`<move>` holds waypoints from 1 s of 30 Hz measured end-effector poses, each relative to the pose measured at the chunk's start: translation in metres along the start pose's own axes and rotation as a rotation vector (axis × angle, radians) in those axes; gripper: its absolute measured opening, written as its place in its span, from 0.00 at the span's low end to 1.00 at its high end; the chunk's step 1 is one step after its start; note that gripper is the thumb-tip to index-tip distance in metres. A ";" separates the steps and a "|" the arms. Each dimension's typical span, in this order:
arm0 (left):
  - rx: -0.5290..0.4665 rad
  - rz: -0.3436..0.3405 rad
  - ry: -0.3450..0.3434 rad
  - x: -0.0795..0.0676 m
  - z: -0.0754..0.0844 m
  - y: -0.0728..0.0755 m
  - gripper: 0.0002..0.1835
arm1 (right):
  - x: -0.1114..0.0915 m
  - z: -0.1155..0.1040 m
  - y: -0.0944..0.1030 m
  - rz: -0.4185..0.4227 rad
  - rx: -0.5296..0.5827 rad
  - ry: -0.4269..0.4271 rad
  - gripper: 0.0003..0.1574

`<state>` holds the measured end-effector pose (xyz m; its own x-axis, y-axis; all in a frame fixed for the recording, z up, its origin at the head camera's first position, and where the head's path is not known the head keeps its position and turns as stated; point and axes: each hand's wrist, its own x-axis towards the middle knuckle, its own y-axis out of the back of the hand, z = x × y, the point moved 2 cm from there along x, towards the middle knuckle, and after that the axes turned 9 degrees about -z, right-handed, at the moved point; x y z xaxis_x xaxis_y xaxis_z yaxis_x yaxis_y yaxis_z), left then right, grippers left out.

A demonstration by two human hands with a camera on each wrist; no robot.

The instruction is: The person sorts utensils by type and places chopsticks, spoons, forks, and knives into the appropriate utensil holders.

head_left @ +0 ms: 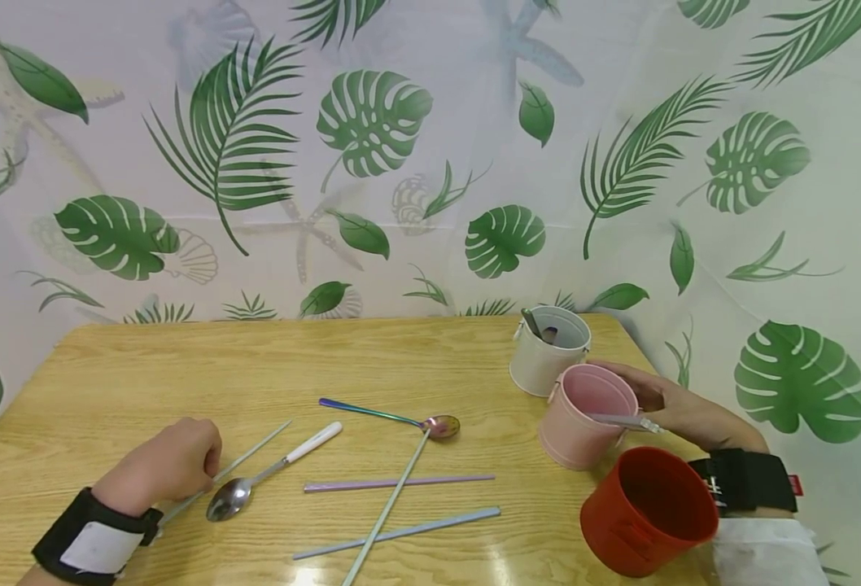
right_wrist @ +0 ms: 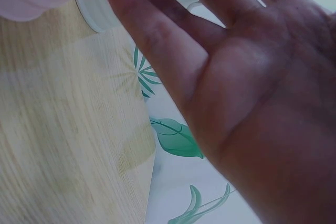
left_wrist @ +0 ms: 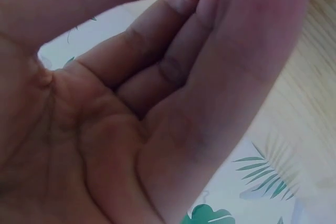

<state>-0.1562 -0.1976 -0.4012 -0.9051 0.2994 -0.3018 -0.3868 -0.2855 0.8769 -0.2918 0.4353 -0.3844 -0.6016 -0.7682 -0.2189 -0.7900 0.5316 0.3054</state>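
Note:
My left hand point(head_left: 170, 464) is over the table's left side, thumb and fingertips pinching a pale green chopstick point(head_left: 255, 449). In the left wrist view the curled fingers point(left_wrist: 157, 56) show, their tips out of frame. Just right of that hand lies a spoon point(head_left: 230, 499) with a white handle. My right hand point(head_left: 683, 411) reaches behind a pink bucket point(head_left: 577, 427), its fairly straight fingers point(right_wrist: 157, 40) touching the side. A utensil with a clear handle point(head_left: 646, 424) leans out over the pink bucket's rim.
A red bucket point(head_left: 621, 529) stands in front of the right forearm. Behind the pink one is a white bucket point(head_left: 533, 362) with utensils inside. Mid-table lie a rainbow-coloured spoon point(head_left: 441, 426), a second pale green chopstick point(head_left: 408, 470), a lilac chopstick point(head_left: 350, 486) and a blue chopstick point(head_left: 438, 526).

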 end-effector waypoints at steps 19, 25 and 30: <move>0.087 0.081 0.102 0.003 -0.001 -0.005 0.16 | -0.001 0.002 0.000 0.003 0.004 -0.010 0.51; 0.085 0.107 0.135 0.003 0.000 -0.003 0.14 | 0.000 -0.001 -0.002 0.033 -0.035 -0.041 0.50; 0.081 0.158 0.131 0.004 -0.001 0.001 0.11 | 0.000 -0.003 -0.002 0.033 -0.026 -0.047 0.51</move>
<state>-0.1607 -0.1971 -0.4018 -0.9705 0.1343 -0.2000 -0.2280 -0.2441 0.9426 -0.2893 0.4333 -0.3825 -0.6324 -0.7326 -0.2517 -0.7669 0.5463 0.3368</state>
